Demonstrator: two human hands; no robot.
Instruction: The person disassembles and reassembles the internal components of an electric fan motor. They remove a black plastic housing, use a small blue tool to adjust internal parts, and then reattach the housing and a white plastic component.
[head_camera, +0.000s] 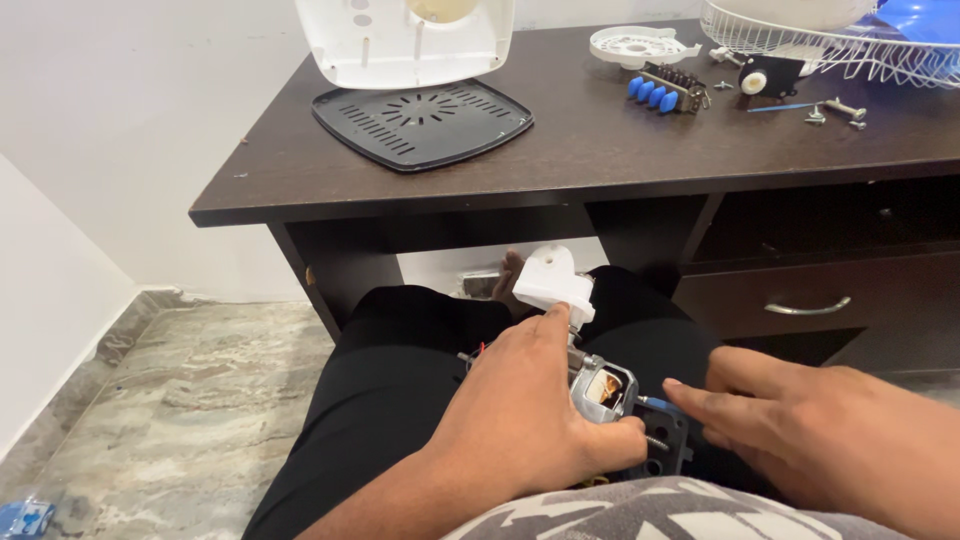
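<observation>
A seated person's left hand wraps over a small fan motor resting on the lap, its fingers clamped around the metal body so that most of the casing is hidden beneath the palm. A white plastic housing sticks up from the motor's far end, just beyond the left index finger. The right hand reaches in from the side, its fingers drawn together near a thin blue-handled tool whose tip meets the motor; whether they actually grip the tool cannot be told, as the handle is largely covered. A dark perforated part under the motor is only partly seen.

On the dark tabletop above lie a black vented cover, a white fan base cut off by the top edge, a white round grille piece, a switch block with blue buttons, loose screws and a wire fan guard running out of frame at the upper right. A drawer handle shows below.
</observation>
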